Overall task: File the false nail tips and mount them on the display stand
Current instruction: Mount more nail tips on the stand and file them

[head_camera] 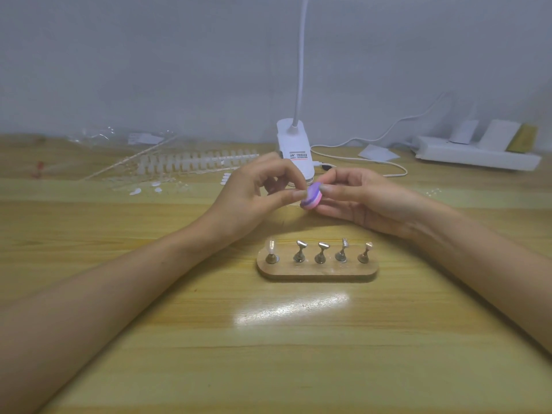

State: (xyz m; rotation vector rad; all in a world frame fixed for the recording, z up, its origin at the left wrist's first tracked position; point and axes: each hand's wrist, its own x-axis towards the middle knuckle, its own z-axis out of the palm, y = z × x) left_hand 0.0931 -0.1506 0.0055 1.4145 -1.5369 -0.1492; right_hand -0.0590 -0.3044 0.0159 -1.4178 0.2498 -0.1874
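My right hand (355,200) holds a small pink and purple buffer block (311,198) between thumb and fingers above the table. My left hand (260,192) is beside it, thumb and forefinger pinched together right at the block's left edge; whatever they pinch is too small to make out. In front of the hands stands the wooden display stand (317,271) with a row of metal holders. The leftmost holder carries a clear nail tip (271,248). The other holders look bare.
A white clip lamp (294,150) stands just behind the hands, its cable trailing right. Strips of clear nail tips (197,162) and loose tips lie at the back left. A white power strip (475,155) with plugs sits at the back right.
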